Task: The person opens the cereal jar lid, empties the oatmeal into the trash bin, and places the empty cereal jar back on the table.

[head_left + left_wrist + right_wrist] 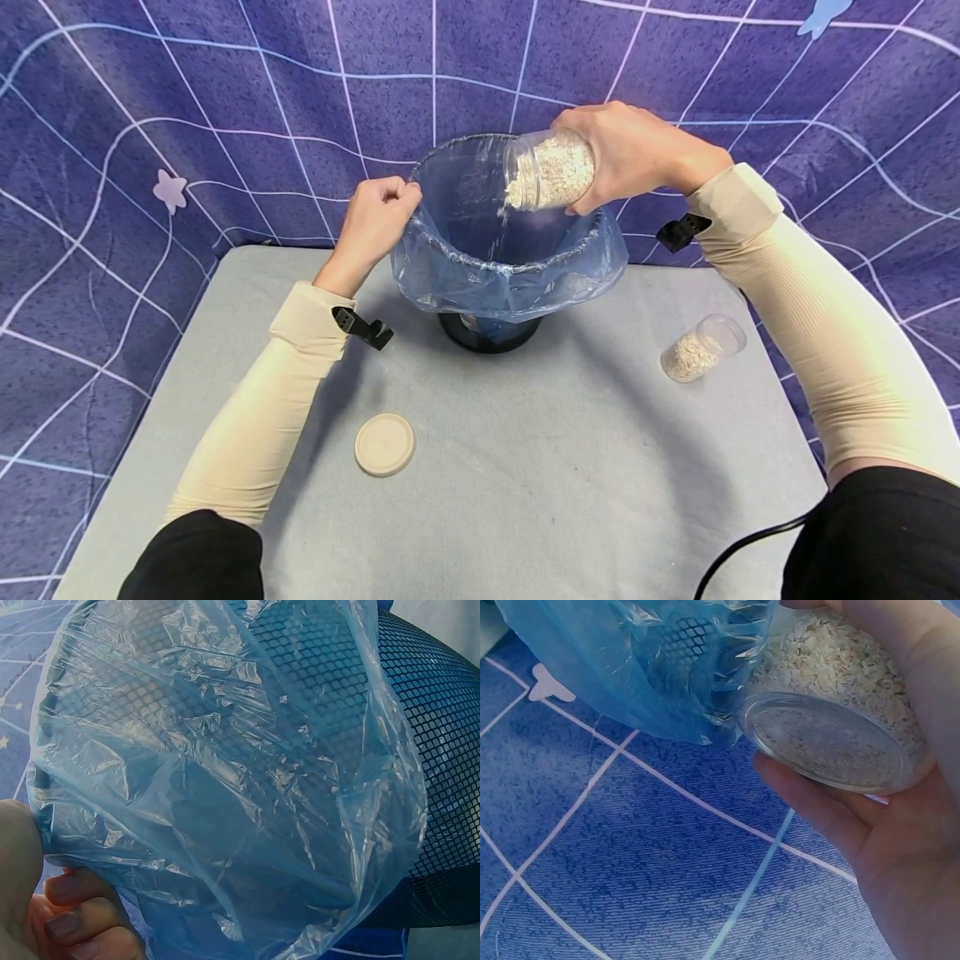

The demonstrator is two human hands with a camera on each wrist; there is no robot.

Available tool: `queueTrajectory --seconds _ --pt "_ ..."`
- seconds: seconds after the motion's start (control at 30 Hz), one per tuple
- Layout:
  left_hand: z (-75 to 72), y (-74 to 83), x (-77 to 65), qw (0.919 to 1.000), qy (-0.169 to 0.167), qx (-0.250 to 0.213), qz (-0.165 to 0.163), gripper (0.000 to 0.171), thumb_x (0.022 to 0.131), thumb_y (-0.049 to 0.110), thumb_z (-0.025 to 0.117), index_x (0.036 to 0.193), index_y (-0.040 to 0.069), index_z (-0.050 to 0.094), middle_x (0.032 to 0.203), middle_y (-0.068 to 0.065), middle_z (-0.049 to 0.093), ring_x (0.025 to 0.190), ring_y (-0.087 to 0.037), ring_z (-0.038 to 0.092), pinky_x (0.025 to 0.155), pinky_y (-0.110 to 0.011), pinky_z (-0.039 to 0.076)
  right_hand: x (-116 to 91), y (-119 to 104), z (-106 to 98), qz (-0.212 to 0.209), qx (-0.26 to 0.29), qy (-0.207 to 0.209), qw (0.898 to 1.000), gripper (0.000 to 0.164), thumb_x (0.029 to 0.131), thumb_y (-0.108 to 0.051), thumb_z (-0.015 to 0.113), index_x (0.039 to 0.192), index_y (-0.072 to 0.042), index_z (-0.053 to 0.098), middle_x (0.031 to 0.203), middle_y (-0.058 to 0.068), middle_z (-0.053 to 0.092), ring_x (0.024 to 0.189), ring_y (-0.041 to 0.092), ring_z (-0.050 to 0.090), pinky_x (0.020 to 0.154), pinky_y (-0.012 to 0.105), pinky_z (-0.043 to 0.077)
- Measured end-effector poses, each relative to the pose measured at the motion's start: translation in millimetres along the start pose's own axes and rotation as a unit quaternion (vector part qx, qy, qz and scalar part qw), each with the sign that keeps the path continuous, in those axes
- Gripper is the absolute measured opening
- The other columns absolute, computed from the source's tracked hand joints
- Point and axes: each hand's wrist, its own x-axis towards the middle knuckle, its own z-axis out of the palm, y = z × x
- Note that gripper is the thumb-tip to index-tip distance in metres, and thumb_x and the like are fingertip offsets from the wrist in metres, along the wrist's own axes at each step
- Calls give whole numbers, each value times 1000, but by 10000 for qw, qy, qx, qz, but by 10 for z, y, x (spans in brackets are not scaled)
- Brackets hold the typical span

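My right hand [630, 150] grips a clear jar [558, 167] filled with pale flakes like oats. The jar is tipped sideways over the bin, its mouth to the left, and flakes [501, 218] fall from it into the blue bag [510, 292]. That bag lines a black mesh waste bin [489, 337] and is folded down over its rim. At the rim's left side, my left hand [381, 218] pinches the bag's edge, with curled fingers [86, 915] in the left wrist view. The right wrist view shows the jar's round base [825, 742] toward the camera.
A second clear container [693, 354] with pale flakes lies tilted on the table's right. A round beige lid [385, 444] lies flat at the front left. Behind the grey tabletop [510, 483] hangs a purple patterned cloth [300, 108]. A black cable [750, 537] runs at the lower right.
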Motion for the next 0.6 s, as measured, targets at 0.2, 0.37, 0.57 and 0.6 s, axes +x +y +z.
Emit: queueTrajectory --seconds 0.2,0.37,0.57,0.6 --pt "1 1 2 10000 5 21 7 41 100 29 60 62 21 47 59 13 39 68 -16 43 67 -30 33 2 0 -1 -25 -37 7 10000 80 65 -28 101 134 -9 63 118 9 70 98 32 68 85 50 55" --pt "0 2 2 10000 8 37 13 41 100 29 60 62 20 47 60 13 40 69 -16 44 67 -30 33 6 -5 -9 -56 -71 7 10000 79 65 -28 100 132 -8 63 117 9 70 96 32 68 84 49 55" --pt "0 3 -3 10000 -3 31 31 41 100 29 59 62 20 47 60 12 40 69 -17 44 67 -30 33 2 -14 -15 -60 -73 -4 10000 79 65 -26 99 133 -8 63 118 9 70 97 32 68 85 50 55" --pt "0 4 -5 10000 -4 22 29 41 100 29 59 62 20 47 60 12 40 69 -17 44 67 -30 33 1 -14 -16 -61 -73 -10 10000 79 65 -25 99 134 -8 63 118 9 70 98 32 68 86 50 55"
